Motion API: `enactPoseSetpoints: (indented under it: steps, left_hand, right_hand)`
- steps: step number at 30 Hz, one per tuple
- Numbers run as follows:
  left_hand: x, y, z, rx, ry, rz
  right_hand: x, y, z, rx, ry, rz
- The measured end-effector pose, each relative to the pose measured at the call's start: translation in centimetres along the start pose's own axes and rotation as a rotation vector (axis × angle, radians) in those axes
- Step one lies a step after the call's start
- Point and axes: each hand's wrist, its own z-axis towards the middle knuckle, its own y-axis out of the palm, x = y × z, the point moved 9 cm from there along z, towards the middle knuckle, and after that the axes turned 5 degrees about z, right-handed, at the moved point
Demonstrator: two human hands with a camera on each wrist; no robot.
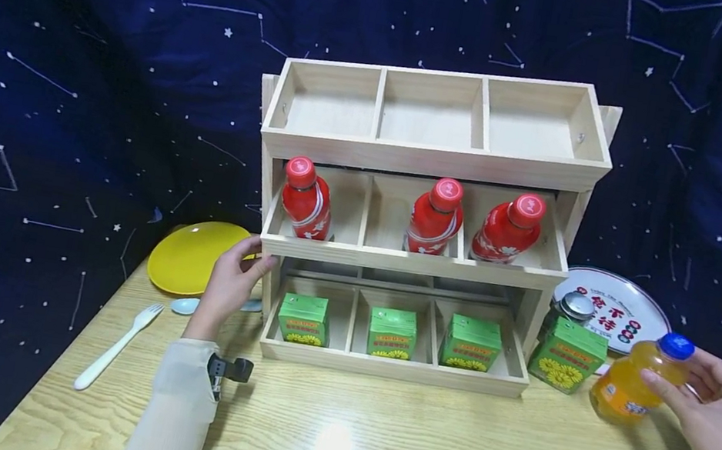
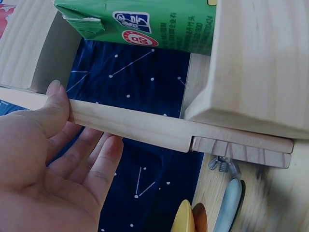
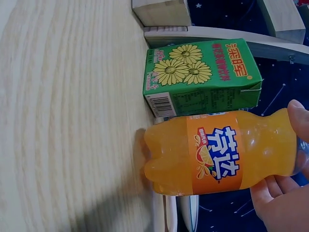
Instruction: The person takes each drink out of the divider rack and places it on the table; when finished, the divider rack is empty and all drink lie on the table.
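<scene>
And there it is: one orange drink bottle (image 1: 642,380), gripped by the right hand (image 1: 718,414), fingers and thumb curled round its upper end just below the blue cap (image 1: 677,346). It's near upright, long axis running up from the table (image 1: 440,447), cap at the top, base down; whether that base touches the wood, I can't tell. The right wrist view gives us the orange label, facing that camera.

Over to the left hand (image 1: 227,287), and it's holding the side rail of the wooden shelf (image 1: 433,162), thumb on one side, fingers curved on the other. Three tiers here, three compartments each! To the right of that left hand, count the red bottles (image 1: 435,220): three in the middle tier, one per compartment, caps up. Lower down, three green boxes (image 1: 392,332), again one to a compartment in the bottom tier.

A fourth green box (image 1: 568,357) stands on the table, just left of the right hand's bottle. Behind it, one jar (image 1: 576,308) with a silver lid, and beyond the right hand, one white plate (image 1: 654,300) with red writing. Back on the left hand's outer side: one yellow plate (image 1: 191,258) past the fingers, one pale blue spoon (image 1: 184,306) right beside the wrist, and one white fork (image 1: 120,345) farther out, tines pointing away from the person.
</scene>
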Motion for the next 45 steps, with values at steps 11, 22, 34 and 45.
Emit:
enactPoseSetpoints:
  steps: [11,22,34,45]
  left_hand:
    - [0.0,0.4,0.1,-0.016,-0.025,-0.033]
    - [-0.3,0.3,0.0,-0.011,-0.017,-0.022]
    - [-0.2,0.0,-0.2,-0.009,-0.005,-0.011]
    - [0.0,0.0,0.0,-0.004,0.013,-0.026]
  right_hand:
    - [1.0,-0.3,-0.3,-0.034,0.02,-0.01]
    - [-1.0,-1.2,0.5,-0.067,-0.074,0.339]
    - [-5.5,-1.2,1.2,-0.093,-0.253,0.425]
    - [-10.3,1.9,1.0,-0.102,-0.198,0.079]
